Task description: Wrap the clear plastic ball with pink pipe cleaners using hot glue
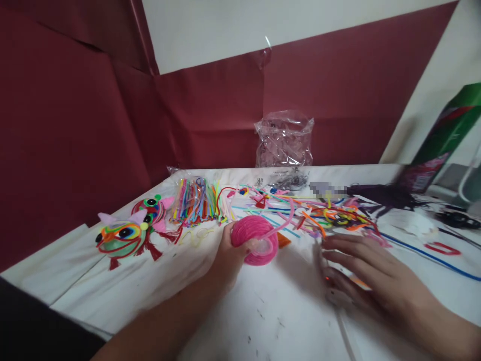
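My left hand [227,253] is closed round a pink ball wrapped in pipe cleaner [255,239], held just above the white table [158,291]. A loose pink pipe-cleaner end [287,213] curls up from the ball. My right hand [370,273] lies to the right with fingers stretched out flat over the table, on or just above a white glue gun [336,296] whose cord runs toward me. Whether the hand grips it is unclear.
Two finished pipe-cleaner fish figures [126,235] lie at the left. A pack of coloured pipe cleaners [197,200] and a loose tangle of cut pieces [330,213] spread across the middle. A clear plastic bag [284,140] stands against the red backdrop. A blue cord [428,255] crosses the right.
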Demonstrator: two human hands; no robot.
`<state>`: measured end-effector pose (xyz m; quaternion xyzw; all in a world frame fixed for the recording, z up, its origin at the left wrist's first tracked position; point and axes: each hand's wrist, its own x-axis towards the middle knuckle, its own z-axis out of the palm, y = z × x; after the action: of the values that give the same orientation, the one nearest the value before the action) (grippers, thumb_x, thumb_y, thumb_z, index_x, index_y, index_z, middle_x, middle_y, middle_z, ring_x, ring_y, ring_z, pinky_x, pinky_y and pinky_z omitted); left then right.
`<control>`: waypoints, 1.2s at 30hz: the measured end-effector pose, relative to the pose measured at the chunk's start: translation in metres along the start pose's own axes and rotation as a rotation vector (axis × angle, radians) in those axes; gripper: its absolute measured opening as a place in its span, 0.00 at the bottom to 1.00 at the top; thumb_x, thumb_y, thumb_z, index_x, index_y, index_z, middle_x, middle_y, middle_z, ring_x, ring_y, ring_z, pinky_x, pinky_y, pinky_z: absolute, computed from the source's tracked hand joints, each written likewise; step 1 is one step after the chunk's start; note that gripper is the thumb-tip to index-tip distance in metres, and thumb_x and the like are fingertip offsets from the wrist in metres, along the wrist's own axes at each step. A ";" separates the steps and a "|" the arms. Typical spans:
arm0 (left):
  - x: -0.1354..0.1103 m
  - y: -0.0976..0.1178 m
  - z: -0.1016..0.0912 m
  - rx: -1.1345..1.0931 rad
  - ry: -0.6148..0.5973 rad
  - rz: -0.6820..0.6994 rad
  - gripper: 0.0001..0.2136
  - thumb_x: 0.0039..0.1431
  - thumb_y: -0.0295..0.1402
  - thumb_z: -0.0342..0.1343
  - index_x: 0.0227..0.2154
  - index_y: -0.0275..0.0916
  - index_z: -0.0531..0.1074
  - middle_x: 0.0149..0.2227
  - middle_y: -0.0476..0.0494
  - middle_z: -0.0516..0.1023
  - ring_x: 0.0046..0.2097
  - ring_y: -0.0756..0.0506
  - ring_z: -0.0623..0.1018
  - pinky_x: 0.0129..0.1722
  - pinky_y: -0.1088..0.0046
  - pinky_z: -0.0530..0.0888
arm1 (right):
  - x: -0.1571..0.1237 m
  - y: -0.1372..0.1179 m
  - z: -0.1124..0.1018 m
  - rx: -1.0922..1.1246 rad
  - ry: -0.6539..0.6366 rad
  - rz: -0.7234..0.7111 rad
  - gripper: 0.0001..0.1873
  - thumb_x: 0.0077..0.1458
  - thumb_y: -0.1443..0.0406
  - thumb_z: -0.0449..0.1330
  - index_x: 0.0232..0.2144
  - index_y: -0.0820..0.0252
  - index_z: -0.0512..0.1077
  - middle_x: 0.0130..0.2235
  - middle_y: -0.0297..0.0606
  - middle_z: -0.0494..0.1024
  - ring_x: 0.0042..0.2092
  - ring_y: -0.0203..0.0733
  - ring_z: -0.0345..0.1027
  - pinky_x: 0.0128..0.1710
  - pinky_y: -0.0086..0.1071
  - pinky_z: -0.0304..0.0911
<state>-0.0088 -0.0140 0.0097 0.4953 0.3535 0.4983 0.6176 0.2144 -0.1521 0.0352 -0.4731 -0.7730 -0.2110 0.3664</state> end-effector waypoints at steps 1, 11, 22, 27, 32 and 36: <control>-0.002 0.001 0.000 0.027 -0.010 0.013 0.31 0.35 0.33 0.67 0.48 0.39 0.68 0.40 0.42 0.77 0.41 0.40 0.76 0.41 0.65 0.72 | 0.012 -0.006 0.007 -0.036 0.014 -0.115 0.11 0.59 0.69 0.58 0.44 0.54 0.72 0.44 0.42 0.81 0.49 0.49 0.74 0.48 0.42 0.69; -0.005 0.008 -0.002 0.153 0.021 0.060 0.35 0.32 0.34 0.68 0.48 0.40 0.66 0.43 0.40 0.74 0.41 0.39 0.75 0.40 0.64 0.72 | 0.038 -0.032 0.060 0.038 0.053 0.065 0.10 0.65 0.68 0.50 0.33 0.60 0.70 0.26 0.37 0.75 0.26 0.39 0.71 0.26 0.30 0.66; -0.006 0.005 0.002 0.249 -0.028 0.084 0.37 0.33 0.36 0.67 0.50 0.40 0.62 0.48 0.39 0.71 0.48 0.38 0.73 0.47 0.62 0.70 | 0.030 -0.034 0.074 0.388 -0.008 0.432 0.11 0.62 0.62 0.53 0.28 0.56 0.68 0.23 0.31 0.73 0.22 0.36 0.68 0.23 0.28 0.63; -0.006 0.003 0.004 0.258 -0.056 0.063 0.38 0.31 0.37 0.68 0.50 0.39 0.61 0.48 0.37 0.71 0.48 0.37 0.73 0.47 0.61 0.70 | 0.030 -0.029 0.074 0.354 0.006 0.429 0.11 0.62 0.62 0.53 0.27 0.56 0.67 0.22 0.31 0.73 0.22 0.36 0.67 0.23 0.29 0.63; -0.008 0.002 0.004 0.272 -0.077 0.093 0.35 0.32 0.37 0.69 0.46 0.38 0.61 0.45 0.39 0.72 0.45 0.40 0.74 0.45 0.63 0.71 | 0.029 -0.028 0.072 0.309 0.005 0.401 0.09 0.61 0.64 0.53 0.28 0.56 0.67 0.22 0.32 0.74 0.22 0.37 0.69 0.23 0.29 0.65; -0.008 0.001 0.003 0.301 -0.093 0.057 0.35 0.32 0.36 0.69 0.46 0.39 0.61 0.44 0.40 0.72 0.42 0.42 0.74 0.41 0.65 0.72 | 0.026 -0.028 0.071 0.263 0.008 0.358 0.09 0.61 0.65 0.52 0.28 0.57 0.67 0.24 0.35 0.75 0.23 0.39 0.71 0.24 0.31 0.67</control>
<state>-0.0085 -0.0226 0.0105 0.6145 0.3811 0.4335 0.5378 0.1557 -0.1024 0.0098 -0.5498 -0.6962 -0.0418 0.4598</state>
